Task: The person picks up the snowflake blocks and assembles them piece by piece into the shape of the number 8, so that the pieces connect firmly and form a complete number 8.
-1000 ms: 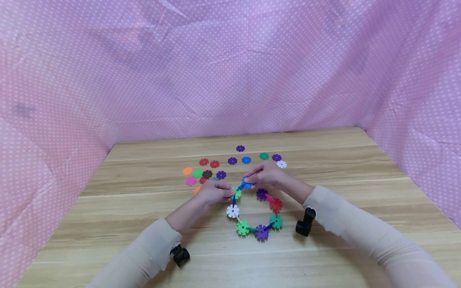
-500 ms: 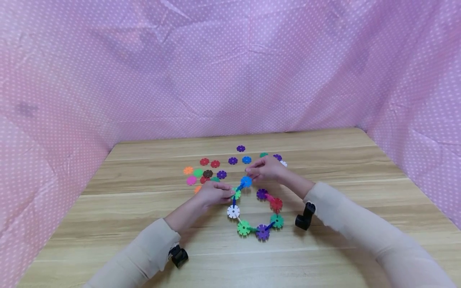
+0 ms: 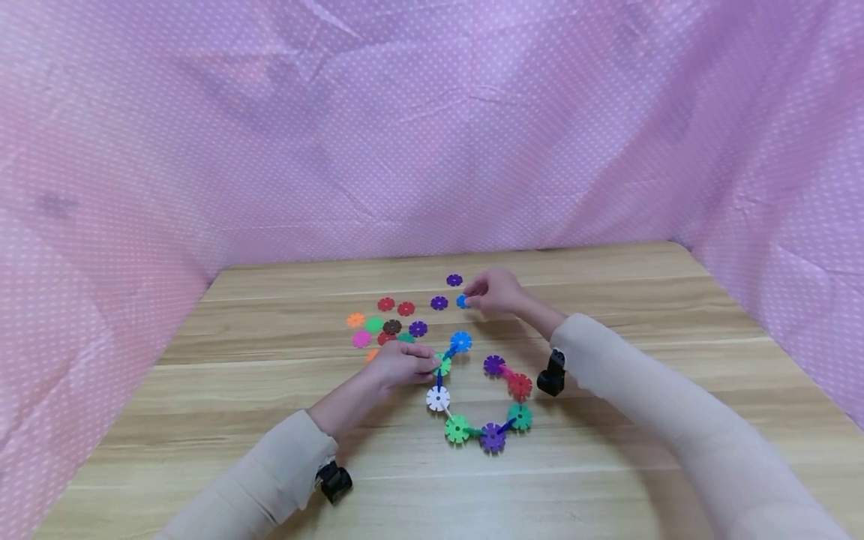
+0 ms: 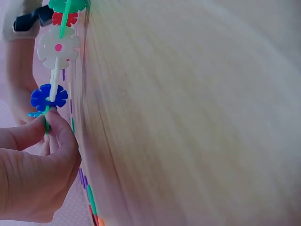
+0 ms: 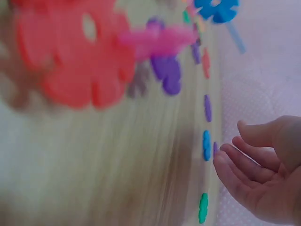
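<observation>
My left hand (image 3: 403, 363) pinches a light green notched plastic disc (image 3: 445, 367) in a linked chain of such discs. In the left wrist view its thumb and fingertips hold the green disc (image 4: 47, 123) beside a dark blue one (image 4: 49, 97). One chain end is a light blue disc (image 3: 461, 342), the other a purple disc (image 3: 494, 365), with a gap between them. My right hand (image 3: 498, 291) reaches to a loose blue disc (image 3: 462, 301). In the right wrist view its fingers stand apart, near that blue disc (image 5: 206, 145), with nothing between them.
Several loose discs lie left of the chain, among them a brown disc (image 3: 392, 327) and a pink disc (image 3: 361, 339). Two purple discs, one at the back (image 3: 454, 280), lie near my right hand. A pink dotted cloth (image 3: 432, 150) hangs behind the wooden table (image 3: 270, 300).
My right hand has let go of the chain's light blue end disc and moved away, toward the loose blue disc. The left hand stays on the green disc.
</observation>
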A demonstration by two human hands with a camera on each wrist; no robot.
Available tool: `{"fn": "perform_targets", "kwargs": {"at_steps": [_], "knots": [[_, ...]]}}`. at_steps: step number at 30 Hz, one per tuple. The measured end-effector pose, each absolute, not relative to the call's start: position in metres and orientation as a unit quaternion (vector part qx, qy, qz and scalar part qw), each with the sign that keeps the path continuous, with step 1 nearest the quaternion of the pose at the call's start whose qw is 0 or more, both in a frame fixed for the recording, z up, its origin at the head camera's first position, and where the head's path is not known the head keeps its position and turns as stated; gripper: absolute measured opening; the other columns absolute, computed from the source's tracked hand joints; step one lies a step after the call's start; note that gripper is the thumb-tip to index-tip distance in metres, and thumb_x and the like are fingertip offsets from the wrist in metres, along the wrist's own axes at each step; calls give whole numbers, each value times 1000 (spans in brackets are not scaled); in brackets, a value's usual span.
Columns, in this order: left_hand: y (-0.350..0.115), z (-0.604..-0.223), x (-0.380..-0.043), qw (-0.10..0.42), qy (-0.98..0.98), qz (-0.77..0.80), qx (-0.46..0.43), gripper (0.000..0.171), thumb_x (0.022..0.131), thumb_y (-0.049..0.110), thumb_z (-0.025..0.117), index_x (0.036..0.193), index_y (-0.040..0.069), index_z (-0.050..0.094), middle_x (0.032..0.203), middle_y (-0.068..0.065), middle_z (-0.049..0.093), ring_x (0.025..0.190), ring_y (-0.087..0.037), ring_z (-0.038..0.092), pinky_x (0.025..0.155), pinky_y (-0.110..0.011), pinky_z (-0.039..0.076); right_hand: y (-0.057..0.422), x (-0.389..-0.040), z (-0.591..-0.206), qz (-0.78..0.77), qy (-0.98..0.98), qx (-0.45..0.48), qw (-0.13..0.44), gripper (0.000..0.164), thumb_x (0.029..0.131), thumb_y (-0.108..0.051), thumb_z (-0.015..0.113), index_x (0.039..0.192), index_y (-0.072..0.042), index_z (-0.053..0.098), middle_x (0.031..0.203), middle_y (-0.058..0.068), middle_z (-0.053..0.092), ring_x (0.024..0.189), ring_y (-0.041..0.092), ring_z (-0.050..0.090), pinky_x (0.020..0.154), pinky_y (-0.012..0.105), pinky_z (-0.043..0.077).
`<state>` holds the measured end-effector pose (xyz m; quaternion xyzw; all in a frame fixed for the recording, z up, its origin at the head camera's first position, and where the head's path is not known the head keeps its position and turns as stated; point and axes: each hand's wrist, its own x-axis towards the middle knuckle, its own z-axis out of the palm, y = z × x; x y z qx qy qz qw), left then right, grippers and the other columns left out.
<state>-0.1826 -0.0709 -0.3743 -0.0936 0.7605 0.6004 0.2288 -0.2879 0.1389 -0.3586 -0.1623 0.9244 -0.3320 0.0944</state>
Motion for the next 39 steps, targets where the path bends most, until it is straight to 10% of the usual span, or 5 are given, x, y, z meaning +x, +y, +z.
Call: {"fn": "perform_targets", "kwargs": {"at_steps": [8,39], "knots": [[-70,-374,-182,223,757,605,-103,26,87,2,67,113,-2,67,113,-15,66,86,-12,66,85,-29,59,123,-303,-367,-196,952,-221,84,32,89,-11,68,118,0,65,117,16,67,110,29,62,99,41,52],[-70,-376,-182,213,761,605,-99,23,88,1,65,110,-3,66,108,-17,69,76,-10,68,81,-27,60,154,-251,-359,-329,913,-241,13,6,77,-9,80,78,-4,76,73,8,74,60,4,60,54,16,50]]}}
